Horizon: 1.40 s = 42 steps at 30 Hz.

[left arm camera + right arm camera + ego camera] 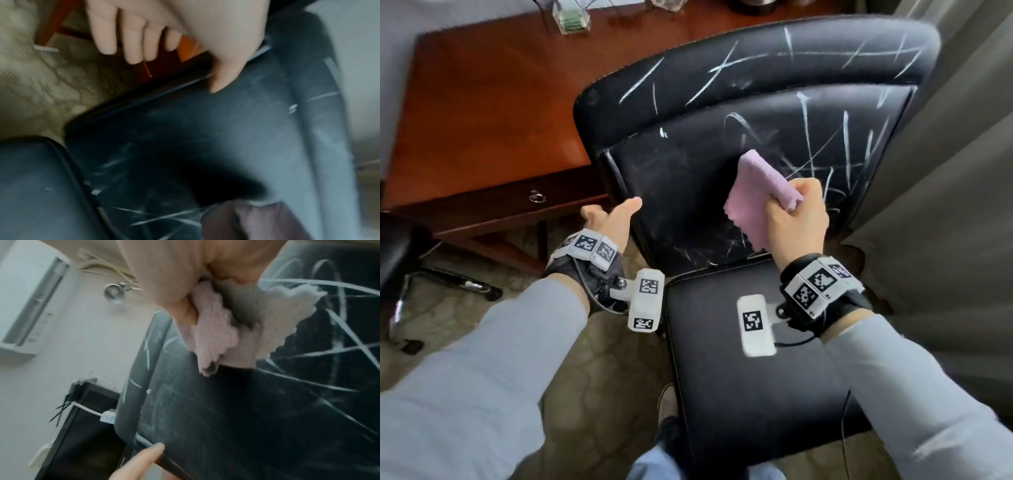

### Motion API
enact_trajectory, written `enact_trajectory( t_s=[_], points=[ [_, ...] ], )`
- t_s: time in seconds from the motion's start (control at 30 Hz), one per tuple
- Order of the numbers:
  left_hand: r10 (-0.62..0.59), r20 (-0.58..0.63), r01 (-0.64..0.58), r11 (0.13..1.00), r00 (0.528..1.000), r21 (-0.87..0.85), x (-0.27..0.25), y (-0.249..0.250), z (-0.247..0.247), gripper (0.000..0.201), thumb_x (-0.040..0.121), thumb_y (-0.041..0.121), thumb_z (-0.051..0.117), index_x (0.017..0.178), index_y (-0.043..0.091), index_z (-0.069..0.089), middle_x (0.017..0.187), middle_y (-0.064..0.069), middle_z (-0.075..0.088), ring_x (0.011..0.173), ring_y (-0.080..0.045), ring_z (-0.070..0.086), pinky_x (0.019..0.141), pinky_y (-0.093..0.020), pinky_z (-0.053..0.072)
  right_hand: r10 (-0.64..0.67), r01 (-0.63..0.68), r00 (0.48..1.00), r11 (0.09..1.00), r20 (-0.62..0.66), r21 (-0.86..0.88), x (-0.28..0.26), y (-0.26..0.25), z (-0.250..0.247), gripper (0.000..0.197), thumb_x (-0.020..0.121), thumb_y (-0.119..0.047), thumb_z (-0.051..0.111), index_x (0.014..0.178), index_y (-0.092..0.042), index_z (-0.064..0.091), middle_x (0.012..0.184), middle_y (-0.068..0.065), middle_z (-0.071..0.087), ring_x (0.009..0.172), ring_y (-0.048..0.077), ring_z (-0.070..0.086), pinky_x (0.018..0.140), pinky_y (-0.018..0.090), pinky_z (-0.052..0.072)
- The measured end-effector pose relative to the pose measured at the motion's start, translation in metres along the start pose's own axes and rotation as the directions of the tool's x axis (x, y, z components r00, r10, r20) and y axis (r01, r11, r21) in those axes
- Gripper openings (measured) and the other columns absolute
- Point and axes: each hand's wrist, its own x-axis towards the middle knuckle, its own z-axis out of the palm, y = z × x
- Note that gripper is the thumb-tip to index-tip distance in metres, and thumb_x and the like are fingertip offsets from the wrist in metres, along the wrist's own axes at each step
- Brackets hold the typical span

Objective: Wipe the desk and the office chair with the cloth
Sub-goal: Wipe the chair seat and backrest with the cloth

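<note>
A black office chair fills the head view, its backrest (688, 178) streaked with white marks, thickest on the right side. My right hand (798, 219) grips a folded pink cloth (756, 192) and holds it against the middle of the backrest. The right wrist view shows the cloth (226, 337) bunched in my right hand (174, 280) over the marked backrest (257, 418). My left hand (613, 216) is open at the backrest's left edge. In the left wrist view its thumb (224, 76) touches that edge and its fingers (133, 40) hang straight. The reddish wooden desk (493, 113) stands at the upper left.
The chair's seat (739, 394) lies below my wrists. A clear holder with green items (571, 19) stands at the desk's back. A ring pull (537, 197) marks the desk drawer. Another chair's metal base (431, 284) sits at the left, a grey curtain (962, 171) at the right.
</note>
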Motion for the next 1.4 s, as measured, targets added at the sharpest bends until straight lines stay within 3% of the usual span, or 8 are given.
enact_trajectory(
  t_s=[0.17,0.33,0.53,0.73,0.93,1.13,1.33,1.4],
  points=[
    [0.272,-0.117,-0.296,0.9,0.955,-0.322,-0.029,0.052,0.007,0.095,0.082,0.058,0.066,0.155,0.023,0.017,0.159,-0.001,0.029,0.144,-0.021,0.031,0.119,-0.041,0.024,-0.229,0.228,0.973,0.973,-0.015,-0.021,0.008,-0.02,-0.005,0.064,0.088,0.005,0.045,0.148,-0.018,0.04,0.131,-0.003,0.058,0.113,0.01,0.056,0.092,-0.001,0.027],
    [0.383,-0.217,-0.42,0.892,0.898,-0.167,-0.005,0.038,0.017,0.065,0.094,0.052,0.054,0.141,0.011,0.034,0.145,-0.006,0.044,0.131,-0.023,0.044,0.113,-0.035,0.03,-0.557,0.575,0.818,0.793,0.143,-0.198,0.023,-0.01,0.066,0.092,0.063,0.022,0.04,0.151,0.005,0.024,0.159,0.026,0.015,0.148,0.04,0.012,0.124,0.041,0.004],
    [0.475,-0.207,-0.494,0.868,0.855,-0.047,0.015,0.033,0.017,0.067,0.104,0.04,0.044,0.151,0.003,0.016,0.157,-0.012,0.031,0.141,-0.02,0.033,0.103,-0.014,0.019,-0.7,0.918,0.377,0.37,0.606,-0.144,-0.004,0.018,0.136,0.066,0.087,-0.006,0.035,0.152,-0.002,0.025,0.161,0.017,0.02,0.15,0.032,0.012,0.123,0.043,0.004],
    [0.505,-0.13,-0.514,0.856,0.853,-0.052,0.017,0.039,0.016,0.063,0.103,0.035,0.047,0.149,0.001,0.019,0.14,0.0,0.035,0.125,-0.007,0.033,0.091,-0.008,0.015,-0.661,0.659,0.74,0.674,0.126,-0.333,0.042,-0.01,0.108,0.08,0.074,0.013,0.044,0.15,0.007,0.02,0.158,0.028,0.015,0.148,0.045,0.006,0.122,0.054,0.003],
    [0.519,-0.12,-0.528,0.847,0.847,-0.065,0.021,0.039,0.014,0.039,0.101,0.032,0.053,0.125,0.006,0.036,0.122,-0.004,0.048,0.109,-0.016,0.046,0.087,-0.017,0.028,-0.782,0.912,0.411,0.351,0.469,-0.214,0.014,-0.02,0.131,0.068,0.083,0.006,0.053,0.149,0.0,0.034,0.157,0.017,0.03,0.148,0.036,0.021,0.122,0.049,0.009],
    [0.495,-0.11,-0.504,0.859,0.862,-0.092,0.018,0.043,0.015,0.035,0.098,0.032,0.056,0.117,0.011,0.035,0.119,-0.004,0.045,0.106,-0.019,0.043,0.09,-0.021,0.028,-0.566,0.532,0.824,0.75,0.034,-0.393,0.049,-0.014,0.09,0.096,0.061,0.015,0.041,0.153,0.001,0.018,0.161,0.021,0.014,0.149,0.041,0.003,0.122,0.053,0.001],
    [0.5,-0.082,-0.504,0.862,0.862,-0.048,0.021,0.04,0.01,0.036,0.101,0.027,0.052,0.123,0.004,0.035,0.128,-0.013,0.049,0.117,-0.024,0.049,0.089,-0.021,0.029,-0.741,0.897,0.437,0.405,0.51,-0.179,-0.001,-0.021,0.14,0.077,0.08,0.005,0.051,0.153,-0.003,0.025,0.161,0.015,0.019,0.15,0.025,0.001,0.122,0.045,-0.002],
    [0.506,-0.06,-0.509,0.86,0.86,-0.043,0.021,0.041,0.009,0.041,0.101,0.028,0.052,0.128,0.003,0.035,0.133,-0.008,0.047,0.12,-0.022,0.047,0.091,-0.02,0.028,-0.735,0.878,0.478,0.403,0.482,-0.257,0.015,-0.01,0.127,0.075,0.082,0.002,0.043,0.154,-0.006,0.024,0.162,0.013,0.017,0.15,0.024,0.002,0.123,0.047,0.001]
  ],
)
